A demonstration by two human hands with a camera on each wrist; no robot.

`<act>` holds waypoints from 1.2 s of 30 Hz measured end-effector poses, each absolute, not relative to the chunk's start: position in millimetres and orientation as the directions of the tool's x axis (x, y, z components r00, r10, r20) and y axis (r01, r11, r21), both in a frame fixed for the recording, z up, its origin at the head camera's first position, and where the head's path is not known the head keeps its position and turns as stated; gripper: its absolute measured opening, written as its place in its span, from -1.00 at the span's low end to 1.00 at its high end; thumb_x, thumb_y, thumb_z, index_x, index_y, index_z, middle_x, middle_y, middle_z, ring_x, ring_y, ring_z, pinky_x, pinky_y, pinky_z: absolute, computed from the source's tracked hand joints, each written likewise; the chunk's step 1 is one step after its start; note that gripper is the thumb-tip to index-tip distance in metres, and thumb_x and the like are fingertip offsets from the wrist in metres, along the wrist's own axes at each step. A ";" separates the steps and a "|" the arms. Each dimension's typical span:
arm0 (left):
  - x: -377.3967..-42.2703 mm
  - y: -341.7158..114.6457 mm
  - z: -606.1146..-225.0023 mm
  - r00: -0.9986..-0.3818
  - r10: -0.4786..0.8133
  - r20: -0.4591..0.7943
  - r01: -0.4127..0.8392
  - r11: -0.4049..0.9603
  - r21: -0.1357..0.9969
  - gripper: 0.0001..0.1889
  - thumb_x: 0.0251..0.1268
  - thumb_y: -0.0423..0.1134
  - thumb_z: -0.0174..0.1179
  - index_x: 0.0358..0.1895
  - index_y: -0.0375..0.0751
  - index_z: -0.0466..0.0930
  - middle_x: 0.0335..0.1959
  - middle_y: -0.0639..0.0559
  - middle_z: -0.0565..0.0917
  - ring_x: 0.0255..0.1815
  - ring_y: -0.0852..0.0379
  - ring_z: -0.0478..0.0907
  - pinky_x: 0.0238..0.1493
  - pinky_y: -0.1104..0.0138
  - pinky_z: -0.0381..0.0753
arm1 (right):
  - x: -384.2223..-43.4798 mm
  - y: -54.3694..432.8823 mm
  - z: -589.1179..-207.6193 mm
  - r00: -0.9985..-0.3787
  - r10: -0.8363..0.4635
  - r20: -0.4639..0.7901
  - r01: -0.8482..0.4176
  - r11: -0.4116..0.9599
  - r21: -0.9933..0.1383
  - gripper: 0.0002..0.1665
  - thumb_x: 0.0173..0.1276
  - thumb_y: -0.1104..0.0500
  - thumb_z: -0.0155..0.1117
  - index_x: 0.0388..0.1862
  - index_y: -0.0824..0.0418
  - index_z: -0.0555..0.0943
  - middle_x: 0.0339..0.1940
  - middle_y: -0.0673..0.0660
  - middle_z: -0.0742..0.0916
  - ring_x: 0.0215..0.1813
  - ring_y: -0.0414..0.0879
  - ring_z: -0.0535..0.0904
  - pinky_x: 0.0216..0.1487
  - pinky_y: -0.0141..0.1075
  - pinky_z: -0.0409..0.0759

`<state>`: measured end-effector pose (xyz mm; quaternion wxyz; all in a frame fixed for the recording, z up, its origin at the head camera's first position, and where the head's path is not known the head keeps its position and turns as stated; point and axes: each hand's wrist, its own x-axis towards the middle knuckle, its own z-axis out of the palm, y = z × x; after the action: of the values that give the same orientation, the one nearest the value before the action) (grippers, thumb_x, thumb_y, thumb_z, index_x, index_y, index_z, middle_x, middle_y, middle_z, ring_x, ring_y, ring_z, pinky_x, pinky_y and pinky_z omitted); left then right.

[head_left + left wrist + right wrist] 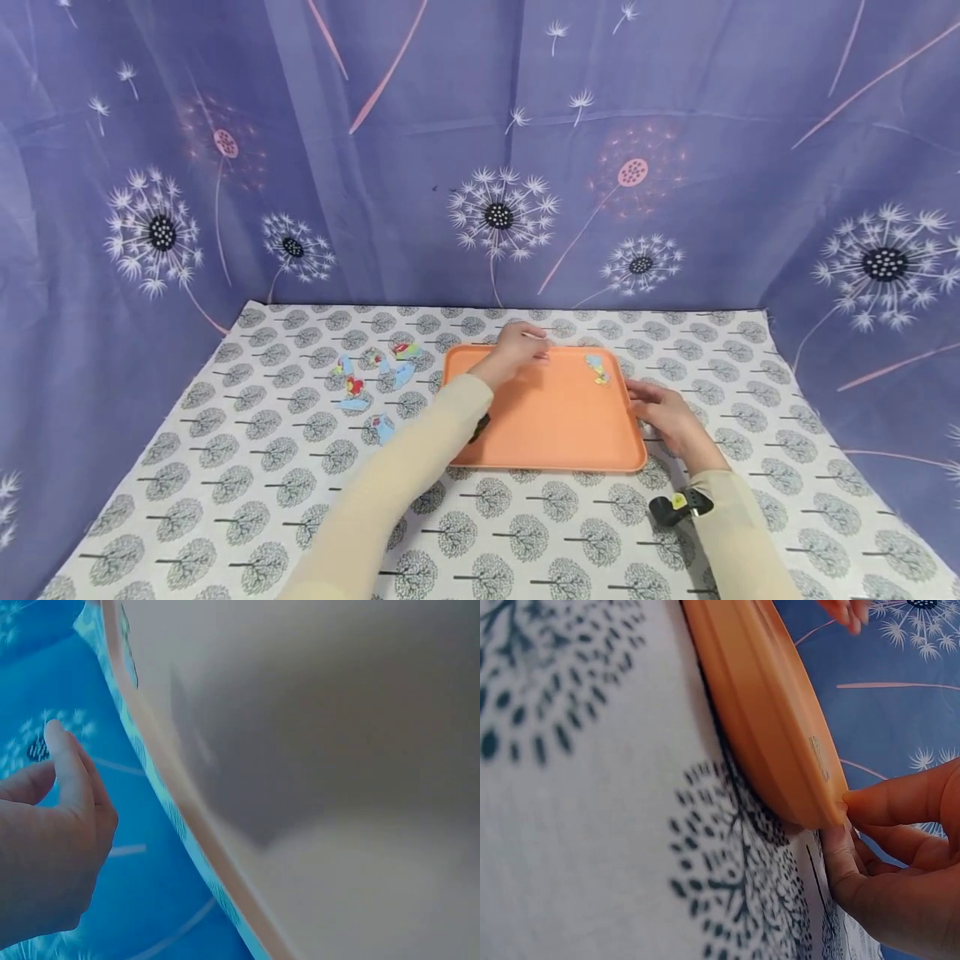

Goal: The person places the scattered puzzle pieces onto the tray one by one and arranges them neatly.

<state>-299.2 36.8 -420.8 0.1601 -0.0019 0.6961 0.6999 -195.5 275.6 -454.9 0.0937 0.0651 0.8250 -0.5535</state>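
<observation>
Curtained-off nook, room type unclear: dandelion-print drapes (405,183), tree-print tablecloth (525,537).

No lettering, brand or number can be read on the orange tray (555,425), the small printed pieces (354,386) beside it or the tree-print tablecloth (240,523). A yellow mark (678,501) stands on a black wrist device (663,512) at the right sleeve (738,533) (too small to make out as a sign or label).
</observation>
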 end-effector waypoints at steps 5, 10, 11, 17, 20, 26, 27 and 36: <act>-304.2 5.5 -418.0 -0.951 0.210 -0.227 -0.233 -0.004 0.972 -0.64 0.21 -0.58 0.15 0.09 -0.57 0.46 -0.03 -0.47 0.59 -0.01 -0.34 0.58 -0.07 0.18 0.73 | -196.3 277.9 -456.0 -0.972 -0.002 -0.235 0.217 0.381 -0.899 -0.33 0.36 0.35 0.05 0.44 0.42 0.19 0.27 0.47 0.44 0.20 0.21 0.47 0.17 -0.20 0.61; -311.3 -18.9 -417.9 -0.964 0.198 -0.176 -0.176 0.019 0.984 -0.67 0.23 -0.54 0.16 0.08 -0.55 0.49 -0.06 -0.40 0.62 -0.02 -0.30 0.60 0.11 0.05 0.63 | -196.1 279.9 -456.0 -0.973 0.006 -0.231 0.215 0.385 -0.898 -0.33 0.36 0.35 0.05 0.44 0.42 0.20 0.26 0.47 0.45 0.19 0.21 0.47 0.13 -0.24 0.63; -312.7 -23.7 -418.1 -0.967 0.193 -0.166 -0.165 0.022 0.986 -0.67 0.24 -0.54 0.16 0.08 -0.55 0.49 -0.08 -0.38 0.62 -0.03 -0.28 0.60 0.14 0.03 0.61 | -195.8 280.1 -456.2 -0.973 0.005 -0.231 0.215 0.384 -0.898 -0.33 0.36 0.35 0.04 0.44 0.42 0.20 0.26 0.46 0.45 0.19 0.21 0.47 0.12 -0.24 0.63; -318.7 -58.5 -416.2 -0.983 0.127 -0.131 -0.129 0.020 0.991 -0.67 0.30 -0.48 0.15 0.12 -0.49 0.48 -0.03 -0.38 0.60 0.00 -0.25 0.58 0.15 0.07 0.61 | -195.4 280.7 -456.6 -0.972 -0.008 -0.235 0.214 0.381 -0.899 -0.33 0.36 0.35 0.03 0.44 0.41 0.19 0.25 0.45 0.46 0.18 0.20 0.47 0.14 -0.21 0.62; -322.0 -81.2 -415.2 -0.986 0.116 -0.121 -0.118 0.037 0.992 -0.64 0.35 -0.44 0.13 0.17 -0.46 0.45 0.04 -0.41 0.55 0.07 -0.26 0.54 0.17 0.10 0.60 | -195.8 280.4 -456.0 -0.971 -0.010 -0.239 0.217 0.384 -0.898 -0.32 0.36 0.34 0.03 0.46 0.38 0.18 0.28 0.43 0.45 0.20 0.21 0.46 0.20 -0.14 0.58; -325.1 -126.7 -419.8 -0.984 0.122 -0.127 -0.118 0.078 0.990 -0.55 0.39 -0.40 0.10 0.30 -0.42 0.33 0.18 -0.39 0.46 0.20 -0.26 0.44 0.26 0.11 0.53 | -195.0 279.6 -455.1 -0.970 -0.019 -0.243 0.218 0.378 -0.900 -0.32 0.38 0.34 0.02 0.46 0.40 0.16 0.29 0.46 0.43 0.24 0.26 0.42 0.27 -0.04 0.52; -325.1 -133.0 -420.8 -0.985 0.114 -0.132 -0.124 0.075 0.989 -0.54 0.38 -0.40 0.10 0.32 -0.41 0.32 0.20 -0.40 0.45 0.22 -0.27 0.43 0.25 0.12 0.54 | -195.0 279.7 -455.2 -0.970 -0.018 -0.243 0.219 0.376 -0.900 -0.32 0.38 0.34 0.02 0.46 0.40 0.16 0.29 0.46 0.43 0.25 0.26 0.42 0.27 -0.05 0.52; -327.0 -176.9 -435.6 -0.985 0.049 -0.167 -0.164 0.063 0.984 -0.52 0.41 -0.42 0.04 0.35 -0.43 0.27 0.25 -0.37 0.39 0.27 -0.22 0.38 0.35 0.11 0.42 | -195.5 279.6 -455.6 -0.971 -0.019 -0.240 0.215 0.376 -0.901 -0.32 0.37 0.35 0.03 0.45 0.42 0.16 0.29 0.47 0.42 0.25 0.27 0.41 0.25 -0.09 0.54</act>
<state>-327.0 -176.9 -435.6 0.0782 -0.0396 0.7248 0.6833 -195.5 279.6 -455.6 0.1054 0.0595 0.8228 -0.5553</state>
